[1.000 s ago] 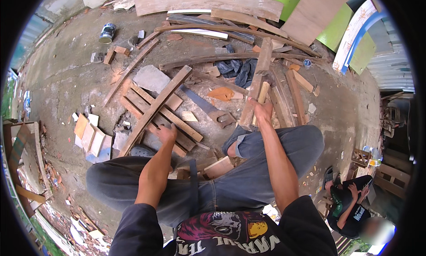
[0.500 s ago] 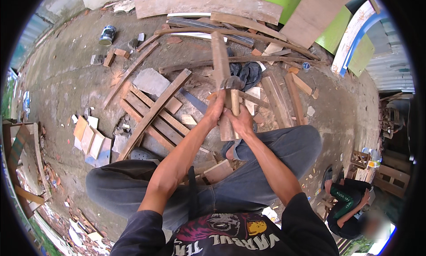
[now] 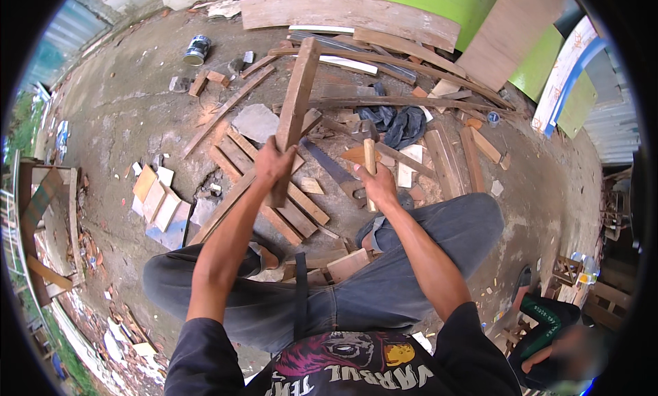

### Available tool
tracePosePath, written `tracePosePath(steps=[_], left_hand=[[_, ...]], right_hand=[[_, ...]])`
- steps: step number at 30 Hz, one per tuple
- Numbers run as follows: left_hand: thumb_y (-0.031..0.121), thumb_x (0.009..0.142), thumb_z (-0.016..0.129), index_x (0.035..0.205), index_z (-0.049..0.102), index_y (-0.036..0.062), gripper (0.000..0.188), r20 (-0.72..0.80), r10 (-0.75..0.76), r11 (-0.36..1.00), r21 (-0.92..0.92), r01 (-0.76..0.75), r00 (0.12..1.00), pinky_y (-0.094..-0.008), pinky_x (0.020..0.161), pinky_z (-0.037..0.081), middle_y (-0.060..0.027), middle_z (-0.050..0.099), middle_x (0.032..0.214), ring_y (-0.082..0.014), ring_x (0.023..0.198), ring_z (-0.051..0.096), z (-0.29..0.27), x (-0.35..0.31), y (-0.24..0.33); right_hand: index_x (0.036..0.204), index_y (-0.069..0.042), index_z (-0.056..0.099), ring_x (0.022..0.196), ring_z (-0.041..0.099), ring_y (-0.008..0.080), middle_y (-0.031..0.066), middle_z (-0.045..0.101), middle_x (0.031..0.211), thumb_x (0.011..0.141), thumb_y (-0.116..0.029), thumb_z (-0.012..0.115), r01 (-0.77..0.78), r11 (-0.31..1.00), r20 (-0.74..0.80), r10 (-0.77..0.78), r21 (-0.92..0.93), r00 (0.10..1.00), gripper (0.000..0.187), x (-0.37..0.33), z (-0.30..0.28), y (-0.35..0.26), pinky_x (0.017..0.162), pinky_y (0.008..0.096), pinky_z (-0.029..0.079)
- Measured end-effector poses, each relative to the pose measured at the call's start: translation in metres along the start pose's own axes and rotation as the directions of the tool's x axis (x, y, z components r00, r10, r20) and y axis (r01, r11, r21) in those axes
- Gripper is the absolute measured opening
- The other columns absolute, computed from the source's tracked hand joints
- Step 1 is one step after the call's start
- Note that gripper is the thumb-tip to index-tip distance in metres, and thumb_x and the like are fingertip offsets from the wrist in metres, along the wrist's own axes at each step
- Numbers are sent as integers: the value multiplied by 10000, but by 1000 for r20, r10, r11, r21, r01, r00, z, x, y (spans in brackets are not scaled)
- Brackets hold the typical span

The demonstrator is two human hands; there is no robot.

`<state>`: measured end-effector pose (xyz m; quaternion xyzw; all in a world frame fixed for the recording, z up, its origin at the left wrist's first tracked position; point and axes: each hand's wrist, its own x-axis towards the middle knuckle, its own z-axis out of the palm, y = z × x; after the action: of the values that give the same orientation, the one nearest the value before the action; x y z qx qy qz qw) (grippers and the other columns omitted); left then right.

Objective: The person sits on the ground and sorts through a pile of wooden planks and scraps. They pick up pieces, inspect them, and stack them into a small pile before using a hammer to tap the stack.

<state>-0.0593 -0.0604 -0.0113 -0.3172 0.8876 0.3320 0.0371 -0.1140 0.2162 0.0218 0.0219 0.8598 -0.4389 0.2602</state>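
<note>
My left hand (image 3: 274, 164) is closed round the lower part of a thick wooden plank (image 3: 300, 87), which stands up at a tilt in front of me. In my right hand (image 3: 379, 185) is a hammer (image 3: 369, 153), gripped by its light wooden handle with the dark metal head at the far end. Plank and hammer are apart. Between and below them a handsaw (image 3: 327, 163) with a dark blade lies on the ground. Under the plank, several lengths of timber (image 3: 291, 207) lie crossed over one another by my left foot.
Long boards (image 3: 411, 102) and a crumpled black plastic bag (image 3: 404, 126) lie ahead. A paint can (image 3: 197, 50) stands far left, small wood pieces (image 3: 163, 202) nearer. Green panels (image 3: 452, 19) close off the back. Another person (image 3: 548, 327) sits at the lower right.
My hands have moved apart. The plank has swung left in my left hand and leans to the right at its top. The hammer is now separated from it.
</note>
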Motion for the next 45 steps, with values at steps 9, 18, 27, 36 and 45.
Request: tracePosePath(steps=[9, 18, 27, 36, 45], left_hand=[[355, 874, 626, 1285, 496, 86, 507, 55, 200, 769, 610, -192, 978, -474, 953, 459, -174, 631, 1188, -309, 1157, 569, -118, 10, -111], [495, 868, 616, 1406, 454, 128, 672, 46, -166, 792, 602, 106, 985, -506, 1138, 268, -116, 429, 1473, -291, 1394, 338, -64, 4, -188], [362, 794, 711, 1370, 414, 83, 706, 179, -164, 935, 342, 95, 970, -521, 1031, 402, -206, 517, 1340, -365, 1270, 482, 21, -8, -157], [99, 783, 664, 1248, 503, 107, 492, 128, 22, 916, 394, -72, 991, -488, 983, 424, -158, 577, 1225, -330, 1205, 523, 27, -16, -172], [158, 826, 602, 1339, 478, 144, 528, 333, 98, 934, 294, -202, 938, -467, 893, 505, -205, 661, 1099, -412, 1070, 605, -14, -18, -189]], right_hand=[[1022, 41, 671, 764, 646, 192, 111, 667, 869, 862, -351, 693, -33, 999, 24, 34, -33, 999, 424, 11, 9, 2, 656, 327, 535], [1028, 44, 659, 752, 641, 194, 114, 667, 866, 875, -360, 680, -21, 997, 34, 24, -77, 999, 432, 16, 9, 17, 652, 326, 526], [932, 51, 658, 732, 621, 179, 97, 640, 813, 874, -332, 680, -11, 1000, 117, 11, -1, 993, 388, -30, -20, -20, 662, 312, 501], [979, 46, 681, 714, 617, 173, 111, 661, 783, 852, -371, 708, 82, 905, 198, 2, -417, 980, 438, -95, -108, -90, 659, 331, 480], [928, 48, 694, 767, 661, 295, 199, 685, 824, 806, -428, 707, 224, 773, 322, -27, -593, 946, 491, -75, -98, -134, 723, 411, 479]])
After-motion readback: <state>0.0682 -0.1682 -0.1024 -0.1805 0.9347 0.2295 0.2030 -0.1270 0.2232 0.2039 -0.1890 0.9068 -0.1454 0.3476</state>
